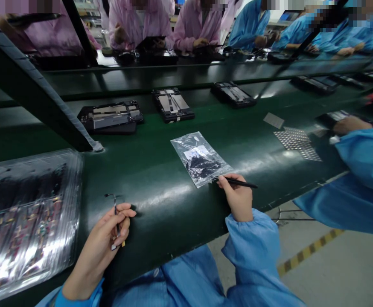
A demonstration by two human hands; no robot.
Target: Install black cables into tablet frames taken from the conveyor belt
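My left hand (pixel 109 234) is closed in a pinch on a thin flex cable (pixel 115 209) with a small connector end, held just above the green conveyor belt (pixel 161 200). My right hand (pixel 237 196) grips black tweezers (pixel 237 182) like a pen. Their tip touches the lower corner of a clear plastic bag (pixel 199 157) that lies flat on the belt and holds small dark parts and a white label.
A stack of clear blister trays (pixel 26 217) with parts lies at my left. Several open black devices (pixel 173 104) ride the belt farther back. A dark slanted frame beam (pixel 36 94) crosses upper left. Perforated metal sheets (pixel 297 140) and a co-worker's blue sleeve (pixel 365 157) are at right. People sit along the far side.
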